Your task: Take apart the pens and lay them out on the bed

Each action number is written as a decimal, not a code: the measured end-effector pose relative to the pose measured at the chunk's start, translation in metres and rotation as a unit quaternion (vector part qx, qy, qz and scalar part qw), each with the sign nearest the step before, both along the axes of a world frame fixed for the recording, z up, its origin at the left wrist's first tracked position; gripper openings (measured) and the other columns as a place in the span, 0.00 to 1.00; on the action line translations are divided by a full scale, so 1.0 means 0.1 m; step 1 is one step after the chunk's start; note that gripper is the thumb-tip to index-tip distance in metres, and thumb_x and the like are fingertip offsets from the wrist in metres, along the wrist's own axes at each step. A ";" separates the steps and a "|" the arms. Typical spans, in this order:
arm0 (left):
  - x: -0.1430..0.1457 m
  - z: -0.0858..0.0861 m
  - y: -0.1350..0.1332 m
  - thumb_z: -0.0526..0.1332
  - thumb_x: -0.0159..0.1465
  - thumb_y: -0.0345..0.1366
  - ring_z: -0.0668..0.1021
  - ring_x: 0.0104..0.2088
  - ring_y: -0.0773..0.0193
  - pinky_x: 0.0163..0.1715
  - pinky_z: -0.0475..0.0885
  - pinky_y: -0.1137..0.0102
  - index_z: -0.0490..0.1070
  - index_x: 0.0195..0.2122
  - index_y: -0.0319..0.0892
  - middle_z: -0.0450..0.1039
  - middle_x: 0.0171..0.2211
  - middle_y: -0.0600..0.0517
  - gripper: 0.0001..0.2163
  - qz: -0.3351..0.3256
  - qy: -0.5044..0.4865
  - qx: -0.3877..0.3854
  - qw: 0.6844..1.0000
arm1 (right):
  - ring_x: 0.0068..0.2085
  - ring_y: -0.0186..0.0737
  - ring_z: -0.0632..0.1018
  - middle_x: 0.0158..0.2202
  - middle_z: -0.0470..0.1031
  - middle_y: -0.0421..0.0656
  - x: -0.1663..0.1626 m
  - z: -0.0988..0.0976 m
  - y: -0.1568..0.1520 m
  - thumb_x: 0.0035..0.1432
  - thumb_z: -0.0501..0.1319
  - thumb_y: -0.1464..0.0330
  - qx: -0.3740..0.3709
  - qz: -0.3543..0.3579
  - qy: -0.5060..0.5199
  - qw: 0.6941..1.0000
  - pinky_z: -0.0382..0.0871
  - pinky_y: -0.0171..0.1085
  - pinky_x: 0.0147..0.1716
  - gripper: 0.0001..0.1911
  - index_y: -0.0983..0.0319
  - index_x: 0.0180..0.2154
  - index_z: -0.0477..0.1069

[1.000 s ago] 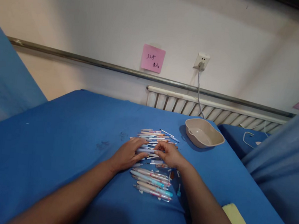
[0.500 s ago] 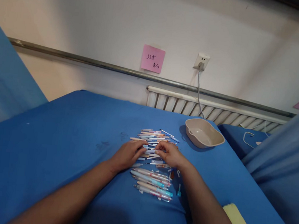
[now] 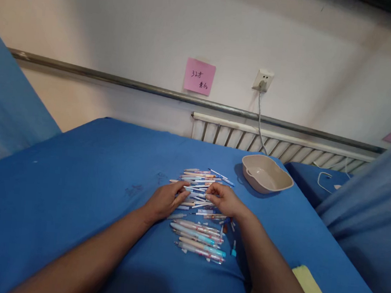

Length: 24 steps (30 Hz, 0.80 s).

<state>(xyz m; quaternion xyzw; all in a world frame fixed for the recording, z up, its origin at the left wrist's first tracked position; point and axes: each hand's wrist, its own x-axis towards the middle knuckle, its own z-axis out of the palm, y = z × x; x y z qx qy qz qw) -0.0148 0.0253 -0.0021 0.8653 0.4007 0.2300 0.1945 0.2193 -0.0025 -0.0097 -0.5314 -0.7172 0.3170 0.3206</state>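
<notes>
Left hand (image 3: 163, 201) and right hand (image 3: 225, 200) pinch narrowly — seemingly steadying a slim white plastic rod (image 3: 198, 193) from both ends — slender pastel plastic pens (image 3: 197, 247) nearby.

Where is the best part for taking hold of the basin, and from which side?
Probably the near rim of the basin, right hand coming from the near side: it sits upright, its rim flares outward, and the pens lie off to the left.
</notes>
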 end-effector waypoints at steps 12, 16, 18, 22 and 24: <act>-0.04 0.05 0.02 0.51 0.66 0.38 0.72 0.41 0.58 0.43 0.66 0.65 0.68 0.40 0.41 0.72 0.40 0.46 0.09 -0.076 0.019 0.099 0.992 | 0.27 0.31 0.67 0.25 0.68 0.36 0.24 0.03 -0.01 0.49 0.60 0.71 -0.088 0.074 0.021 0.993 0.61 0.31 0.29 0.02 0.62 0.27 0.67; -0.02 0.08 0.00 0.52 0.65 0.39 0.72 0.41 0.59 0.43 0.66 0.65 0.69 0.40 0.41 0.72 0.40 0.47 0.10 -0.071 0.000 0.090 0.993 | 0.26 0.30 0.66 0.24 0.67 0.36 0.32 0.04 -0.01 0.49 0.62 0.70 -0.118 0.086 0.027 0.989 0.60 0.30 0.27 0.04 0.63 0.26 0.67; 0.01 0.09 -0.05 0.52 0.65 0.39 0.72 0.41 0.59 0.44 0.66 0.65 0.69 0.40 0.41 0.72 0.40 0.47 0.10 -0.071 -0.016 0.074 0.995 | 0.26 0.30 0.67 0.25 0.68 0.36 0.25 0.04 -0.02 0.49 0.61 0.69 -0.115 0.089 0.043 0.988 0.62 0.30 0.28 0.04 0.63 0.27 0.67; 0.07 0.07 -0.12 0.55 0.63 0.41 0.73 0.39 0.60 0.41 0.66 0.67 0.69 0.42 0.42 0.73 0.38 0.49 0.11 -0.097 -0.004 0.030 0.995 | 0.28 0.32 0.69 0.26 0.70 0.37 -0.01 0.00 -0.04 0.51 0.61 0.69 -0.076 0.075 0.053 0.993 0.63 0.31 0.29 0.03 0.62 0.29 0.68; 0.08 0.05 -0.14 0.56 0.63 0.41 0.73 0.39 0.60 0.40 0.66 0.67 0.69 0.42 0.43 0.73 0.38 0.49 0.10 -0.118 0.010 0.020 0.993 | 0.28 0.32 0.70 0.26 0.70 0.37 -0.11 -0.04 -0.04 0.51 0.61 0.70 -0.057 0.069 0.040 0.995 0.62 0.31 0.29 0.02 0.62 0.29 0.68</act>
